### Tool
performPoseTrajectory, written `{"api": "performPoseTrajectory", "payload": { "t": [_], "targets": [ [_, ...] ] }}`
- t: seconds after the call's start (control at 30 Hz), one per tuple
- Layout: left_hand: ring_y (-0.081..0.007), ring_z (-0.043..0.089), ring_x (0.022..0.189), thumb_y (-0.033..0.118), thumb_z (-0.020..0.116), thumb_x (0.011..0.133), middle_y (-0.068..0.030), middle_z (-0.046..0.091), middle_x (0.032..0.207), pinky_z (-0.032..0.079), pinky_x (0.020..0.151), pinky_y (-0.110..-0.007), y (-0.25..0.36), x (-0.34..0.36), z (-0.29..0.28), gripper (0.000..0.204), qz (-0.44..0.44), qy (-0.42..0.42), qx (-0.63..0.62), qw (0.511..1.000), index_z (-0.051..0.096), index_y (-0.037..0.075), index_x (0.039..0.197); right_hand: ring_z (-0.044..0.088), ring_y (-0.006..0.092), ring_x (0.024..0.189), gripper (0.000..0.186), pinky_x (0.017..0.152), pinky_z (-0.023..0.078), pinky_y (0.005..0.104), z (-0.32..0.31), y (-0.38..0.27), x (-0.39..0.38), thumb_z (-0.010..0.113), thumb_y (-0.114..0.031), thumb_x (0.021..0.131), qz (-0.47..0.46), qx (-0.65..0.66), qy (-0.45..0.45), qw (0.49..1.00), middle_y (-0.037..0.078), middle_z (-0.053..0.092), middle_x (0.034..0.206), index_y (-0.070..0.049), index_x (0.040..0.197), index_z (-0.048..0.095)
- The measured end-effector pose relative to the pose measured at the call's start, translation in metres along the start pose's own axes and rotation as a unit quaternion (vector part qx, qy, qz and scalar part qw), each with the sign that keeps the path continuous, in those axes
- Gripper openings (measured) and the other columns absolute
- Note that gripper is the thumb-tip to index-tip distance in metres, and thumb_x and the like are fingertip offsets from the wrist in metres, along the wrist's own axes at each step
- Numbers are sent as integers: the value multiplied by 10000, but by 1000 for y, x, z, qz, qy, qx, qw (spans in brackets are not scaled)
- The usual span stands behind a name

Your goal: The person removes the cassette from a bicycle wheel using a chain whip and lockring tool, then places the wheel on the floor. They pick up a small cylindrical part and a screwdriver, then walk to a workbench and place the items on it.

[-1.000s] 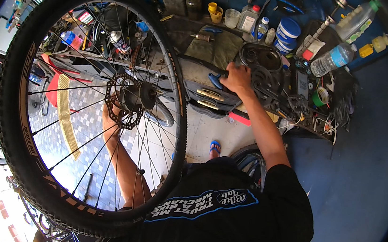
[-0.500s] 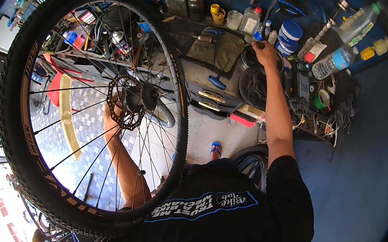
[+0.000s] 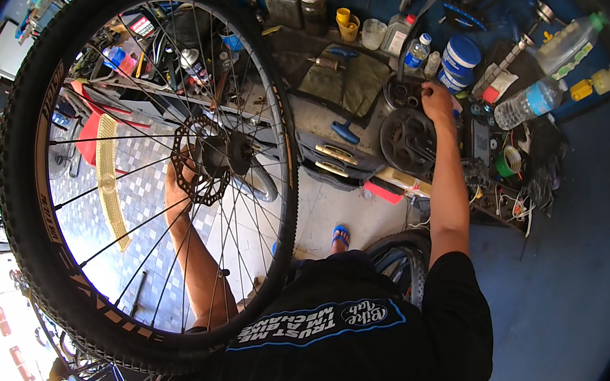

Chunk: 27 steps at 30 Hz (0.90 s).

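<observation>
A bicycle wheel [image 3: 289,166] with a knobbly black tyre stands upright at the left, held up off the floor. My left hand [image 3: 180,171] grips it at the hub [image 3: 225,154], behind the disc brake rotor [image 3: 181,185]; the rotor partly hides my fingers. Out over the bench, my right hand [image 3: 437,100] has its fingers drawn together at a round dark dish [image 3: 403,95] of small ring-like parts. Whatever those fingers pinch is too small to make out. Just below the dish lies a crankset with chainring [image 3: 399,142].
A blue T-handle tool [image 3: 345,131] and a dark cloth [image 3: 342,86] lie on the cluttered bench. Behind them stand bottles and blue-and-white tubs [image 3: 460,54]. A clear water bottle [image 3: 528,104] lies at the right. Another wheel [image 3: 405,264] is low beside me.
My right hand has moved slightly right and down from the bottles to the dish's right side. The wheel and my left hand stay almost in place.
</observation>
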<state>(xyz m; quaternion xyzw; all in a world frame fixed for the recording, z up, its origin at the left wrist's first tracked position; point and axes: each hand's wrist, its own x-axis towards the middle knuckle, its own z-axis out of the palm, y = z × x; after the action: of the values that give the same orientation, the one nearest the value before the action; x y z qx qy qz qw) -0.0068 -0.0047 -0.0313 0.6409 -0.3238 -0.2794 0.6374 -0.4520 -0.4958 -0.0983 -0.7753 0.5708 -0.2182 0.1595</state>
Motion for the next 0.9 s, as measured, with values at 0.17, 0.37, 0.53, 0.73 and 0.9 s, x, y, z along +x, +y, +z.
{"api": "performPoseTrajectory", "payload": {
  "t": [0.17, 0.37, 0.53, 0.73, 0.9],
  "targets": [
    [-152, 653, 973, 338, 712, 980, -78, 685, 1169, 529, 831, -281, 8, -9, -3, 552, 0, 15, -6, 1000, 579, -20, 1379, 708, 365, 1045, 276, 885, 539, 436, -50, -23, -30, 652, -162, 940, 9, 107, 34, 994, 168, 747, 1113, -115, 1207, 709],
    [-158, 659, 989, 294, 699, 1005, -76, 689, 1180, 536, 845, -299, 10, -10, 3, 511, -5, 8, -56, 998, 570, -20, 1387, 714, 259, 1006, 282, 878, 538, 372, -83, 2, -59, 693, -44, 907, 24, 130, 61, 989, 116, 740, 1068, -58, 1188, 673],
    [-174, 655, 1024, 288, 681, 1018, -89, 681, 1213, 529, 880, -311, 14, -9, 8, 502, 7, 8, -55, 998, 559, -16, 1399, 680, 203, 998, 285, 860, 535, 343, -82, 23, -57, 680, 11, 905, 69, 233, 6, 970, 86, 711, 1093, -36, 1186, 674],
    [-185, 646, 1057, 312, 671, 1020, -110, 672, 1223, 520, 907, -317, 5, -9, -3, 519, 15, 4, -49, 999, 558, -42, 1381, 678, 202, 938, 292, 810, 532, 338, -69, 19, -41, 693, -5, 899, 119, 219, -56, 967, 102, 710, 1059, -32, 1189, 681],
    [-185, 654, 1046, 301, 671, 1017, -108, 672, 1210, 524, 903, -314, 4, -3, 2, 505, 17, -17, -55, 998, 569, -50, 1365, 696, 241, 970, 282, 843, 535, 363, -59, 43, -17, 713, -39, 879, 103, 156, -73, 980, 123, 731, 1052, -16, 1160, 692]
  ]
}}
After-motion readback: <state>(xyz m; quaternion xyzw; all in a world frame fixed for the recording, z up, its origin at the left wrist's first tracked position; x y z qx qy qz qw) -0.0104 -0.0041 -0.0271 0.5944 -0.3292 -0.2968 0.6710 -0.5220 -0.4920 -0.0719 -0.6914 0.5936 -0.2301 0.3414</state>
